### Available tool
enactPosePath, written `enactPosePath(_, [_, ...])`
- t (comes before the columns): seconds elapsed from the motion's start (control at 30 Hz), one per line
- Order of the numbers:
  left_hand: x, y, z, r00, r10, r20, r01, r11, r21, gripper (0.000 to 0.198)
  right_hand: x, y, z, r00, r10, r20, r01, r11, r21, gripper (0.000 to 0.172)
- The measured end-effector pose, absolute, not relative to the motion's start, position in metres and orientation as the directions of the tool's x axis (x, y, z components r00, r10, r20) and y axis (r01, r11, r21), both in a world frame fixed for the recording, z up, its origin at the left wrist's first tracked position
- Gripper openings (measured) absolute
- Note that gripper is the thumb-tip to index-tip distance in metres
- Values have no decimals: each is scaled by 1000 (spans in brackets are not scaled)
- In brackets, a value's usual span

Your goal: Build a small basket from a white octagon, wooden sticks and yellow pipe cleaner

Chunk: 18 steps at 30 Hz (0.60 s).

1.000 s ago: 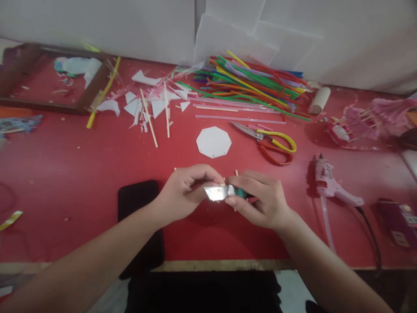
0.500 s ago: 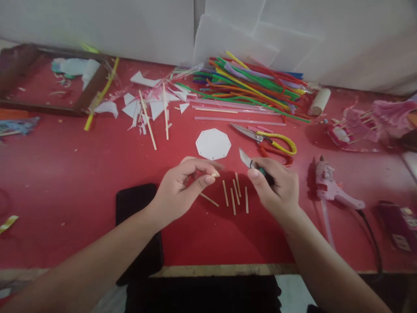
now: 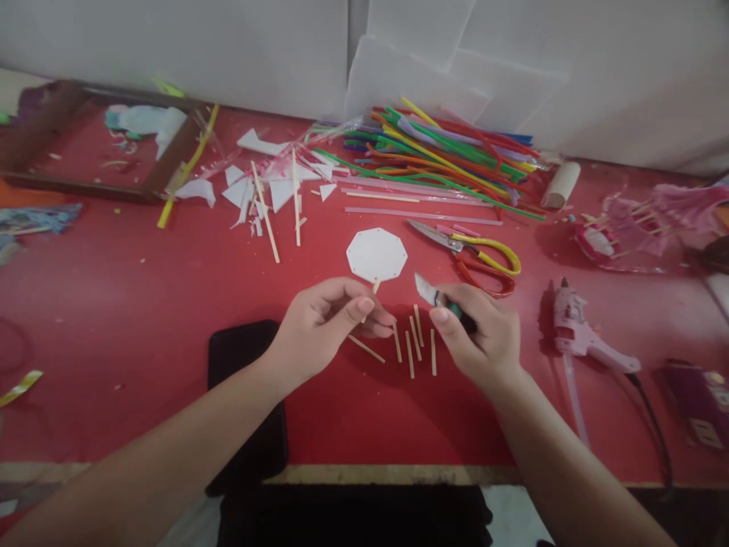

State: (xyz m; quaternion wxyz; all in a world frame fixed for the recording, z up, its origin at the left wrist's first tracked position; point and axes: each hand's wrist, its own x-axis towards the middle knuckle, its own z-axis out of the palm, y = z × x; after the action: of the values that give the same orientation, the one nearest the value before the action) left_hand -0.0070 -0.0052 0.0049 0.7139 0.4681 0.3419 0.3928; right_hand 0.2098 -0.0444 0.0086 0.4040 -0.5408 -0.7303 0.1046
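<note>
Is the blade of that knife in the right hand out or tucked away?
Out: the knife has its bare metal blade showing beyond the right hand, which grips the green-and-dark handle.

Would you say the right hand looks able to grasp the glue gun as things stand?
Probably not freely: the right hand holds a knife, though nothing visible blocks its way to the glue gun.
</note>
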Motion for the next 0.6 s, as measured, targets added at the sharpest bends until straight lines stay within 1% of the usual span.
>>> enactPosePath(0.03, [-6,-5,5,471,873,-123,-235,258,937,18,209,-45,9,-115,872,476,695,413,-589,15])
enactPosePath(0.1, [-5,-4,6,509,854,-105,-203,238,950,30,209,-46,9,-183,866,465,670,456,-586,16])
enactPosePath(0.13, [-5,-4,6,523,848,-93,-168,209,963,30,208,-46,9,-219,862,457,659,476,-583,17])
enactPosePath(0.23, [-6,-5,5,532,845,-53,-3,65,998,21,206,-47,7,-298,842,449,648,524,-553,19])
enactPosePath(0.3, [-7,-6,4,532,846,-25,95,-30,995,20,204,-47,5,-320,828,461,654,545,-525,19])
enactPosePath(0.37, [-8,-8,3,549,835,-28,151,-67,986,22,203,-48,3,-332,820,465,659,555,-508,20])
enactPosePath(0.5, [-8,-11,3,571,819,-50,122,-25,992,33,202,-48,3,-343,819,459,664,558,-498,20])
enactPosePath(0.53, [-8,-11,3,574,818,-41,111,-28,993,33,202,-48,4,-344,817,463,663,561,-496,20])
enactPosePath(0.6, [-7,-11,5,583,812,-13,97,-54,994,27,202,-48,4,-347,809,474,660,569,-490,20])
